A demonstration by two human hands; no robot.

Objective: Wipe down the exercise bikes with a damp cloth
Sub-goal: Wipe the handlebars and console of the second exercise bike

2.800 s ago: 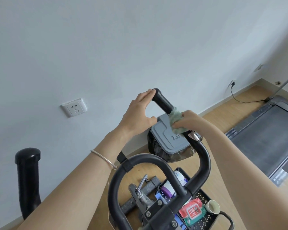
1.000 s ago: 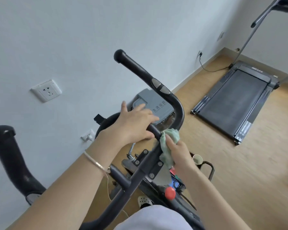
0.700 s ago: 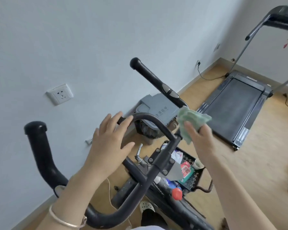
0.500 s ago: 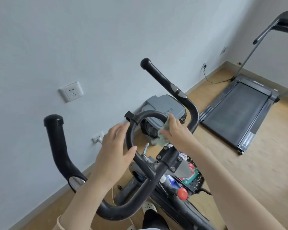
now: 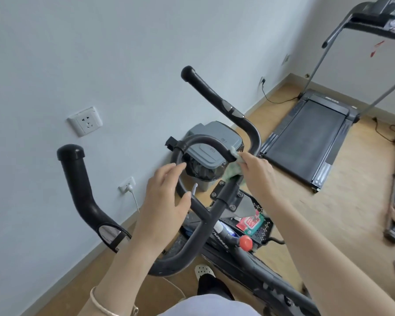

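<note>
Exercise bike's black tubular handlebars fill the frame's centre. My right hand grips a crumpled pale-green cloth, pressing it against the loop's right side. My left hand is spread open at the loop's left, gripping nothing.

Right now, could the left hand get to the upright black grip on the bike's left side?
Probably yes: the left hand is open and empty, and nothing stands between it and the upright black grip.

Bright, even light casts soft shadows; edges bend (slight motion blur).
</note>
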